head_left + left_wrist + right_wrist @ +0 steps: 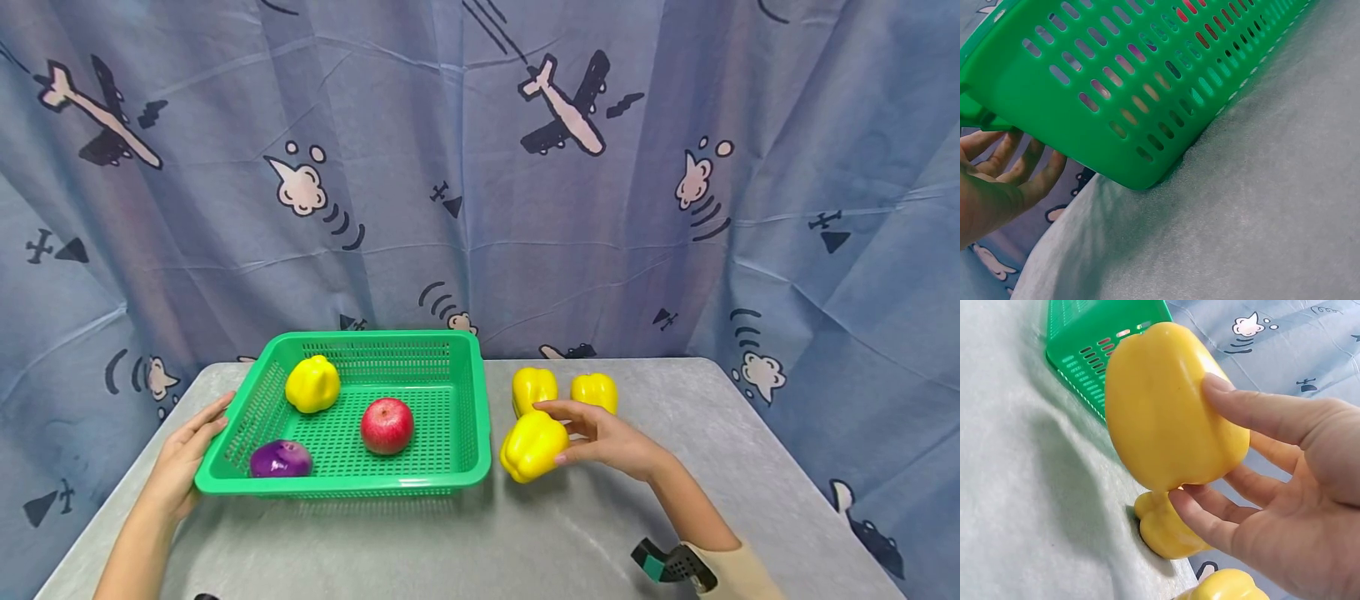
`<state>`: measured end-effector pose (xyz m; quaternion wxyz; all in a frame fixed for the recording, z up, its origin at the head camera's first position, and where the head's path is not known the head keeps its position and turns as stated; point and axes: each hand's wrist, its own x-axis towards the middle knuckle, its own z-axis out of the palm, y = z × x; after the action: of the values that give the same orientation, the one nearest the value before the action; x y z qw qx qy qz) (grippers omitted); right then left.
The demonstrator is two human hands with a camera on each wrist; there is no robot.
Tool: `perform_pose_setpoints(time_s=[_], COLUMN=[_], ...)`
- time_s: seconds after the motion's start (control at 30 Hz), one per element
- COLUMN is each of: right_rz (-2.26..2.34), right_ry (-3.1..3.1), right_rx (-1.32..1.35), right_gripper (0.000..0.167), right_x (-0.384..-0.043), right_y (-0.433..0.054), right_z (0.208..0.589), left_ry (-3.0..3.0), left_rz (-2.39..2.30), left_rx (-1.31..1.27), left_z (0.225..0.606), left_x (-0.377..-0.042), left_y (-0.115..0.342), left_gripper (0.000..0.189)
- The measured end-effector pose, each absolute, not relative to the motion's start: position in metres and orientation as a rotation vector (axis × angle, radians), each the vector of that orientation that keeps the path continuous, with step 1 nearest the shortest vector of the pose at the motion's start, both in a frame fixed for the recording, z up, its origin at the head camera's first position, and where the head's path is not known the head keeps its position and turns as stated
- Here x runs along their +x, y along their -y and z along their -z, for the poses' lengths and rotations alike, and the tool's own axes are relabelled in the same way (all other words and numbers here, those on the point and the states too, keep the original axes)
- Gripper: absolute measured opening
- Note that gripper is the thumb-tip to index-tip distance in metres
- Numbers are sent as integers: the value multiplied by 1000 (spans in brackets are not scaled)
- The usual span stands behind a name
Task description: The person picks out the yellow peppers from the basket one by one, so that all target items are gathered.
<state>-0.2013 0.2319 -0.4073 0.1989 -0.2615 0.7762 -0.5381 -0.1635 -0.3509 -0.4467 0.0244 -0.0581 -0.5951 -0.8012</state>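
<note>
Yellow and glossy, held clear of the grey table [390, 554], just outside the right wall of the green basket [375, 482]: a bell pepper [533, 448], pinched in the right hand [611, 440] between thumb on one side and fingertips on the other. At the left side of the green basket, holding on near the rim with bent, slightly parted fingers, the left hand [182, 465] (exact place of the thumb hard to make out). Behind the bell pepper, on the table, two more yellow peppers [596, 392], near each other but apart. Inside the green basket, spaced well apart: at back left, a lumpy yellow piece [312, 385]; right of centre, a red apple [387, 426]; at front left, a purple rounded piece [281, 457], partly hidden by the front rim. Below the right hand, a black band [686, 567] against a pale sleeve [735, 573]. Beyond the table, a blue curtain [420, 108] printed with planes.
</note>
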Motion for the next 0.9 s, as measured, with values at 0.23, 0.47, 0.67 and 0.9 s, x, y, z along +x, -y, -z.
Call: perform_pose_setpoints(time_s=[0.23, 0.47, 0.67, 0.9], right_rz=[1460, 1425, 1407, 1370], right_ry=[-2218, -2216, -2211, -2229], right_rx=[-738, -724, -726, -723], right_gripper=[71, 71, 71, 70], right_x=[-206, -212, -215, -216], right_y=[-233, -234, -236, -237], right_z=[410, 414, 418, 422], left_ry=[1838, 1835, 1836, 1835], left_rz=[2472, 2475, 2476, 2468], left_rx=[-185, -189, -176, -172], left_z=[447, 447, 446, 446], left_x=[-164, -164, -164, -164], left_y=[351, 350, 350, 350], left_gripper=[49, 49, 49, 49])
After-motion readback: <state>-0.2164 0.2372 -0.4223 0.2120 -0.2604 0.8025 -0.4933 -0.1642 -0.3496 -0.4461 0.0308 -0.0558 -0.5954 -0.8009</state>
